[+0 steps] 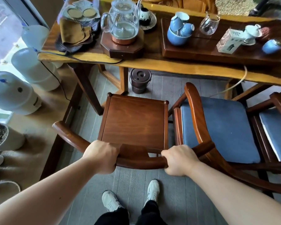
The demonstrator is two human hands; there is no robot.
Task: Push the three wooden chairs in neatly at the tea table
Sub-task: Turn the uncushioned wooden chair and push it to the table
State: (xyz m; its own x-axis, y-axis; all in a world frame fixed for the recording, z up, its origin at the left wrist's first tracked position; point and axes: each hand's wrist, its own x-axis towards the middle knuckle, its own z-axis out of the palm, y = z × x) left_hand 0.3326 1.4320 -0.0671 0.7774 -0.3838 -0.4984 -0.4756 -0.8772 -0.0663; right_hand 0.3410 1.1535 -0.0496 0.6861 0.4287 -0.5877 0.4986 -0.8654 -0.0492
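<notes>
A dark wooden chair with a bare square seat (133, 122) stands in front of me, its front edge just short of the tea table (169, 65). My left hand (102, 157) and my right hand (178, 159) both grip its curved top rail. To the right stands a second wooden chair with a blue cushion (217, 127), its front under the table edge. A third chair with a blue cushion (277, 127) shows partly at the right border.
On the table are a glass kettle (122, 23), blue cups (178, 31), a wooden tray (201, 49) and cloths. A dark lidded bucket (139, 80) sits under the table ahead of the chair. Large water bottles (11, 93) line the left side. My shoes are on the grey floor.
</notes>
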